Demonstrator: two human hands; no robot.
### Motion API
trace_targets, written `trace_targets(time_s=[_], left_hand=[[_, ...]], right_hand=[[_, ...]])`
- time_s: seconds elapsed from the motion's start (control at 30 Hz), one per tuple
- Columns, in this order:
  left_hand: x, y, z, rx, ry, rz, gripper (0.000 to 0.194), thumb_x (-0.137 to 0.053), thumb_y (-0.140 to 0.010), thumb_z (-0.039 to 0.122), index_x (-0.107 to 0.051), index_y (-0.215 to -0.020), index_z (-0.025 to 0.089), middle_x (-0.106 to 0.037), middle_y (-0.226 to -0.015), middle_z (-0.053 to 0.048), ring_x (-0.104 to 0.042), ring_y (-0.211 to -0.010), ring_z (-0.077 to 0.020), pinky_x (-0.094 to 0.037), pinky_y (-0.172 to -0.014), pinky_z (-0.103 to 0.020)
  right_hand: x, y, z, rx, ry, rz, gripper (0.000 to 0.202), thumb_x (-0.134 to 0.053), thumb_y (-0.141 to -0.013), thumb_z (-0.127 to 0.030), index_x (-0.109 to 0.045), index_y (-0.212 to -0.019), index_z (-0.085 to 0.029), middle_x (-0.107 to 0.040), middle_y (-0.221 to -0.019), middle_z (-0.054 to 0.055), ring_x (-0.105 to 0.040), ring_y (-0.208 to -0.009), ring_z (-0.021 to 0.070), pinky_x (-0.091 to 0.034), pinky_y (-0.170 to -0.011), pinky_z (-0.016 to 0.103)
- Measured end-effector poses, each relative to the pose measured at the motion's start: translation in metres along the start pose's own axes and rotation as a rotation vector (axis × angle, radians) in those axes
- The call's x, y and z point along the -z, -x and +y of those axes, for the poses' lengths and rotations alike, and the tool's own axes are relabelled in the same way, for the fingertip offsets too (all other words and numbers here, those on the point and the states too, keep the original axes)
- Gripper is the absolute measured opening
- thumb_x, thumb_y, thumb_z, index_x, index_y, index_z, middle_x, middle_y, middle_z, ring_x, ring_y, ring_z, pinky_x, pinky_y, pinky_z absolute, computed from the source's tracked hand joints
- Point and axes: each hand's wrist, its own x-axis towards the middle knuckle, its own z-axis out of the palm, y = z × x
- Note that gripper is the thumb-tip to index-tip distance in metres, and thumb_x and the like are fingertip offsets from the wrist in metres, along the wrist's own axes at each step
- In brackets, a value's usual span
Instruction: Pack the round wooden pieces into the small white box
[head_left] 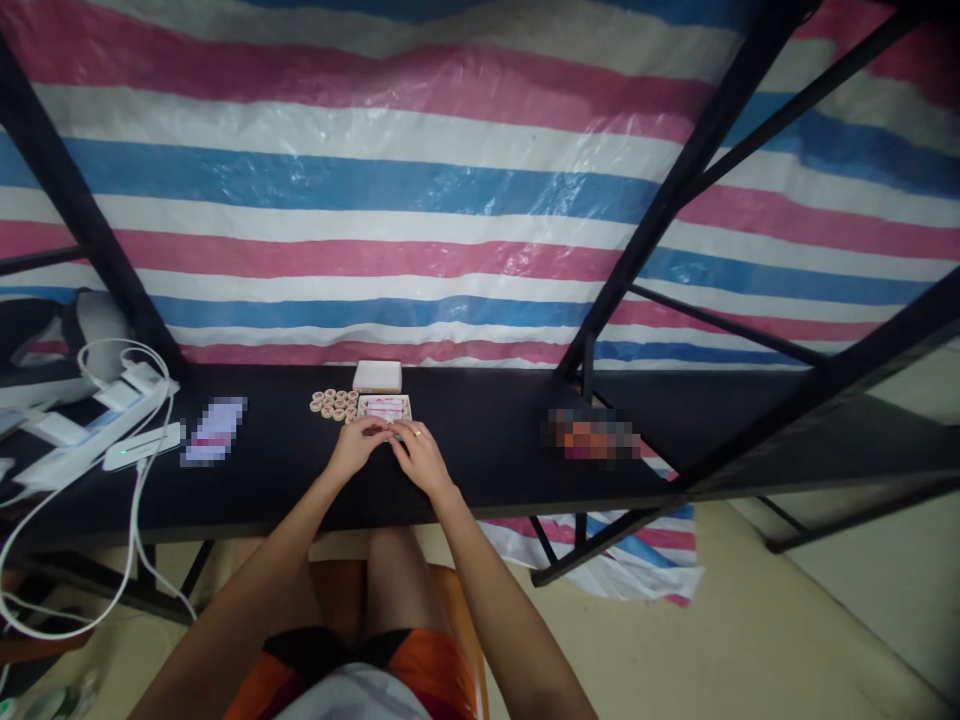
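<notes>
My left hand (355, 446) and my right hand (421, 456) meet at the front edge of a small white box (407, 407) on the black table. Both have their fingers bent and the fingertips brought together; whatever they pinch is hidden or too small to name. A ring shows on my right hand. Inside the box lie pinkish-white wrapped strips (384, 404). To the left of the box, several round wooden chess pieces (334, 400) with reddish marks sit in rows, partly behind my left hand. Behind the box stands a white lid or second box (377, 376).
On the left are a white power strip (71, 445) with plugs and looping cables, a white router-like device (142, 446) and a blurred phone-like item (215, 431). A blurred orange-and-dark item (592, 435) lies right. Black metal posts (637, 250) and a striped plastic sheet (390, 180) surround the table.
</notes>
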Motion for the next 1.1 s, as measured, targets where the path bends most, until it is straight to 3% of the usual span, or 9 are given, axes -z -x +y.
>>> trace_targets(time_s=[0.13,0.27,0.4,0.53,0.6,0.73,1.1], left_hand=[[-0.006,-0.004,0.0,0.046,0.094,-0.042,0.026,-0.063,-0.072,0.04,-0.067,-0.078,0.015,-0.071,-0.087,-0.007,-0.065,-0.084,-0.0196,-0.051,-0.083,-0.035],[-0.006,-0.008,0.005,-0.012,0.009,-0.067,0.028,-0.056,-0.079,0.04,-0.068,-0.088,0.016,-0.07,-0.095,-0.007,-0.064,-0.089,-0.019,-0.05,-0.084,-0.033],[0.02,-0.013,-0.009,-0.077,-0.261,-0.011,0.026,-0.049,-0.083,0.034,-0.066,-0.094,0.017,-0.067,-0.099,-0.007,-0.061,-0.088,-0.0182,-0.049,-0.082,-0.032],[0.05,-0.009,-0.031,-0.024,-0.585,0.098,0.027,-0.044,-0.084,0.027,-0.067,-0.096,0.017,-0.065,-0.103,-0.009,-0.056,-0.101,-0.0222,-0.043,-0.094,-0.037],[0.055,-0.004,-0.035,0.04,-0.738,0.069,0.029,-0.045,-0.083,0.023,-0.066,-0.103,0.018,-0.063,-0.109,-0.009,-0.053,-0.106,-0.0249,-0.042,-0.094,-0.039],[0.051,0.003,-0.032,0.099,-0.901,-0.01,0.032,-0.045,-0.083,0.021,-0.066,-0.107,0.02,-0.06,-0.114,-0.01,-0.052,-0.107,-0.0268,-0.043,-0.089,-0.039],[0.049,0.004,-0.028,0.05,-1.012,-0.006,0.027,-0.047,-0.082,0.025,-0.066,-0.101,0.021,-0.061,-0.111,-0.01,-0.051,-0.104,-0.0273,-0.042,-0.084,-0.037]], right_hand=[[-0.003,0.001,0.005,-0.034,-0.026,0.079,0.027,-0.041,-0.094,-0.029,-0.059,-0.113,-0.022,-0.06,-0.113,0.009,-0.052,-0.107,0.0203,-0.043,-0.095,0.037],[-0.005,0.001,0.011,-0.129,-0.01,0.166,0.024,-0.039,-0.095,-0.028,-0.061,-0.104,-0.021,-0.061,-0.109,0.009,-0.052,-0.103,0.0194,-0.043,-0.092,0.035],[-0.006,-0.001,0.016,-0.262,0.116,0.139,0.022,-0.041,-0.094,-0.028,-0.062,-0.098,-0.02,-0.063,-0.101,0.008,-0.052,-0.097,0.0205,-0.042,-0.088,0.034],[-0.007,-0.001,0.015,-0.295,0.211,0.018,0.022,-0.044,-0.093,-0.03,-0.063,-0.096,-0.021,-0.063,-0.1,0.008,-0.052,-0.096,0.0212,-0.041,-0.085,0.033],[-0.007,-0.001,0.015,-0.298,0.23,-0.019,0.022,-0.044,-0.093,-0.031,-0.064,-0.096,-0.021,-0.064,-0.1,0.008,-0.052,-0.096,0.0208,-0.04,-0.084,0.033],[-0.008,0.0,0.014,-0.279,0.217,-0.03,0.025,-0.042,-0.094,-0.031,-0.065,-0.093,-0.021,-0.064,-0.097,0.008,-0.053,-0.097,0.0201,-0.039,-0.084,0.032],[-0.01,-0.003,0.015,-0.28,0.214,-0.01,0.021,-0.044,-0.092,-0.024,-0.064,-0.092,-0.018,-0.062,-0.096,0.008,-0.052,-0.092,0.02,-0.04,-0.085,0.031]])
